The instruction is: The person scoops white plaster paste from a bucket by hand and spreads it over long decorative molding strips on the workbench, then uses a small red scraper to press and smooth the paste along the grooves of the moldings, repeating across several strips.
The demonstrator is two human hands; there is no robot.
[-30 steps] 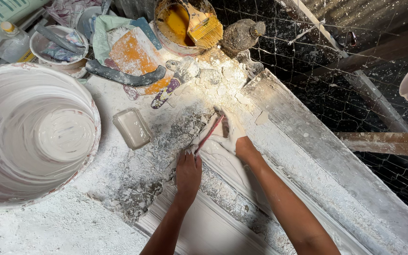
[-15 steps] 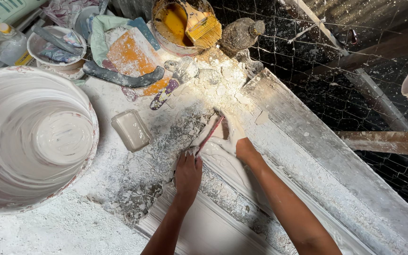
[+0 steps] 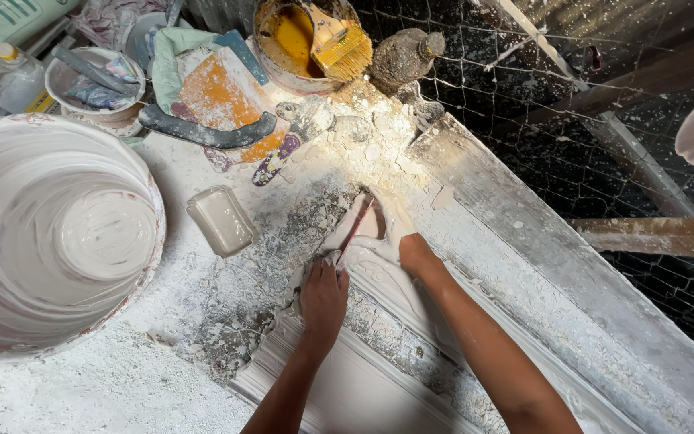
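A long white plaster moulding lies diagonally on a plaster-caked bench. My left hand presses flat on its upper end, fingers together. My right hand is coated in white plaster and grips a flat scraper blade with a reddish edge, which rests against the wet plaster at the moulding's tip. A grey straight edge board runs along the right side of the moulding.
A big white bucket of plaster stands at left. A small rectangular tub lies near it. At the back are an orange-stained can with a brush, a trowel, a bowl and a bottle. Wire mesh lies at right.
Almost nothing differs. Both hands stay on the moulding's end, and the scraper keeps its place against the plaster.
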